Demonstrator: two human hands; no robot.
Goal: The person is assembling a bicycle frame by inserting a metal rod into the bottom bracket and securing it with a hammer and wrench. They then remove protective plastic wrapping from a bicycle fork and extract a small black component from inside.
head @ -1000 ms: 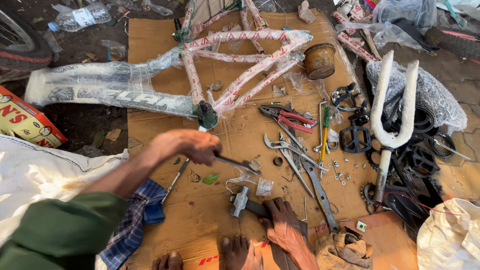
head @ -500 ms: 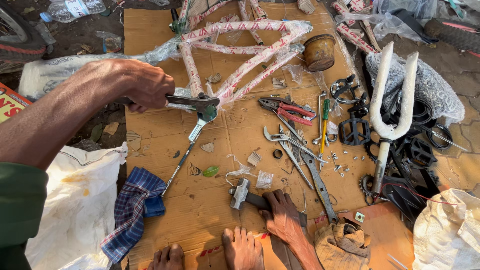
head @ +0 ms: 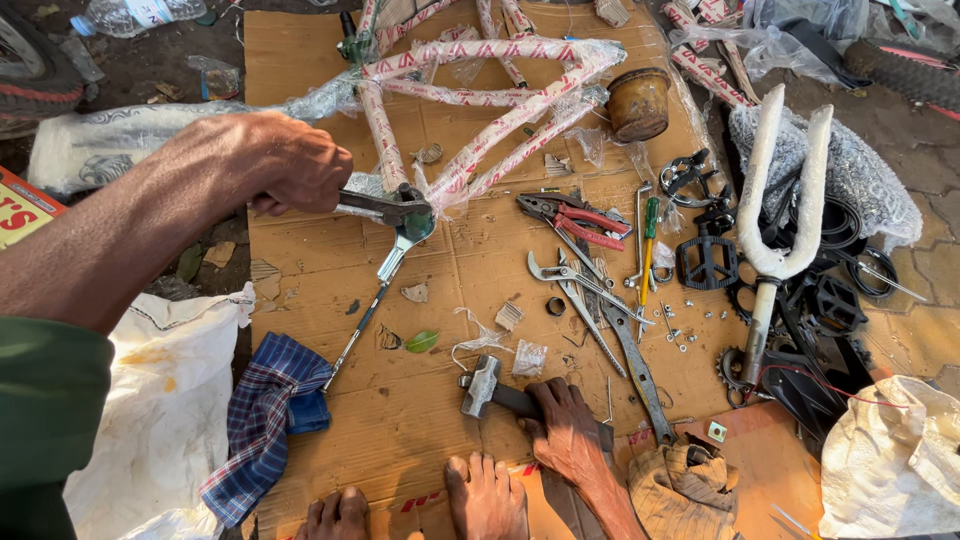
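steel wrench (head: 385,208) gripped in left hand (head: 285,165); right hand (head: 565,425) clasps hammer (head: 490,390).

The ground (head: 150,80) is seen to be dark, packed dirt, strewn with small debris. A large sheet of brown cardboard (head: 330,420) is spread over it as a working surface, creased and scuffed. Paved stone (head: 930,270) is seen at the right edge. Warm, low sunlight is cast across the scene, with the upper left left in shade. No walls or windows are shown.
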